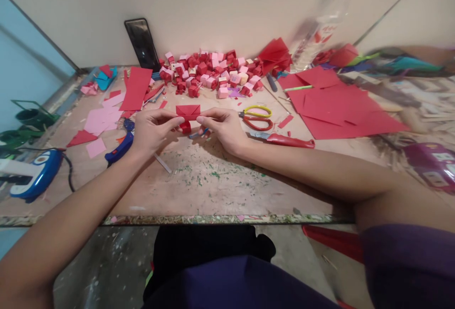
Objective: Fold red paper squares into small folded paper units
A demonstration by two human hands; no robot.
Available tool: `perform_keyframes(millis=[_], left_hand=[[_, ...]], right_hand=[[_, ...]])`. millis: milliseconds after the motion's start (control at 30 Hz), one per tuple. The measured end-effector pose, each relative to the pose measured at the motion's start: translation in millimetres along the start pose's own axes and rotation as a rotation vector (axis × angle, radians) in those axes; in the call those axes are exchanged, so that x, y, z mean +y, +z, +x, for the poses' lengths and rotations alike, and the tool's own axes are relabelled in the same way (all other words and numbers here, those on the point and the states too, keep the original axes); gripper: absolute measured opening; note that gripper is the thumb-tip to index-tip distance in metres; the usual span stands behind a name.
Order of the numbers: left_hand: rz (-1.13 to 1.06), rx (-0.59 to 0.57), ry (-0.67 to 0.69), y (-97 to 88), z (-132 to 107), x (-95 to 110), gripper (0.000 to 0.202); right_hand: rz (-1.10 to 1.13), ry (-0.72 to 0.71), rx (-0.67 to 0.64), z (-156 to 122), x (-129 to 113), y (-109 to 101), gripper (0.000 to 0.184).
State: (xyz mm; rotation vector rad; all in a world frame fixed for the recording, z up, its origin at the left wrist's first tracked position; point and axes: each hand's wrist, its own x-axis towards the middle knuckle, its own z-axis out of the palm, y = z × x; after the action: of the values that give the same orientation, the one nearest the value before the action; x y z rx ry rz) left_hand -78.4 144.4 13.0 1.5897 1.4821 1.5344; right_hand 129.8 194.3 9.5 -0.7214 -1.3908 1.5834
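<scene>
Folded red paper (188, 110): left of the scissors (255, 116). The fingers of my left hand (153, 128) and right hand (226, 128) pinch its opposite ends. Judgement: I should keep both grips level, edges aligned, pressing any crease outward.

The left forearm (95, 195) crossed the front edge of the counter (227, 220); the right elbow (360, 200) bent beside it. The left grip (151, 126) and right grip (227, 126) faced each other, near but apart, thumbs (177, 122) pinched toward the forefingers (213, 111).
</scene>
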Motion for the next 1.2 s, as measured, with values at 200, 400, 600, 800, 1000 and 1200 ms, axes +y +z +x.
perform_keyframes(millis=[200, 400, 600, 800, 1000, 1200], left_hand=[[-0.048, 0.016, 0.024, 4.8, 0.2, 0.9, 0.023], [-0.030, 0.021, 0.037, 6.6, -1.0, 4.1, 0.023], [-0.095, -0.001, 0.044, 7.8, -1.8, 1.6, 0.028], [-0.111, -0.151, -0.058, 6.2, -1.0, 2.9, 0.031], [-0.056, -0.190, -0.045, 6.7, -3.5, 6.4, 0.028], [-0.060, -0.194, -0.082, 6.9, -3.9, 10.1, 0.025]], right_hand=[[0.025, -0.009, 0.000, 0.9, 0.7, -0.4, 0.030], [-0.009, 0.076, -0.107, 3.3, 1.4, -5.8, 0.053], [-0.032, 0.082, -0.144, 1.7, -0.5, -2.6, 0.030], [-0.028, 0.066, -0.148, 3.1, 1.4, -3.1, 0.028], [-0.022, 0.056, -0.132, 2.3, 3.1, -2.4, 0.028], [0.028, 0.057, -0.110, 0.5, 0.9, 0.1, 0.029]])
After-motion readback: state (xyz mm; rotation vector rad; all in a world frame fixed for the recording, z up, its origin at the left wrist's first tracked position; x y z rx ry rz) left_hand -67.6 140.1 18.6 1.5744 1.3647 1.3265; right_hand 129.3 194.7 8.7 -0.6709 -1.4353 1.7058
